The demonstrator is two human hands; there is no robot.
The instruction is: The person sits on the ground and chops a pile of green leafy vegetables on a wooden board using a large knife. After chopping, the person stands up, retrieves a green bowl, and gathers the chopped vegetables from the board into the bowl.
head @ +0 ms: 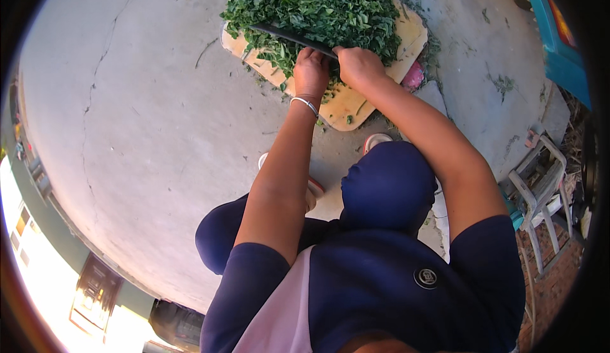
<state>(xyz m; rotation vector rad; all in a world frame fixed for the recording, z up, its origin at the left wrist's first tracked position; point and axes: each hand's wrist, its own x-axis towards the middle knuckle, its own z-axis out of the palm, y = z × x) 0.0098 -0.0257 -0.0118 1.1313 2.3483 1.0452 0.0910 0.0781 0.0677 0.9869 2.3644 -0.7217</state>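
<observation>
A heap of chopped green leaves (pixel 319 7) covers much of a pale cutting board (pixel 350 107) with rounded corners, low down by the ground. My right hand (pixel 360 67) is closed on the handle end of a dark-bladed knife (pixel 290 35). The blade points up and left across the near side of the heap. Just under the blade, left of the handle, my left hand (pixel 311 72) rests with bent fingers at the near edge of the leaves; whether it holds any is hidden. A silver-coloured bangle (pixel 307 104) circles my left wrist.
Cracked concrete floor (pixel 157 91) surrounds the board, with leaf scraps scattered on its right. A pink thing (pixel 413 75) lies by the board's right edge. A teal object (pixel 564 67) stands at the upper right, and a worn chair-like frame (pixel 538 195) at the right. My feet are just below the board.
</observation>
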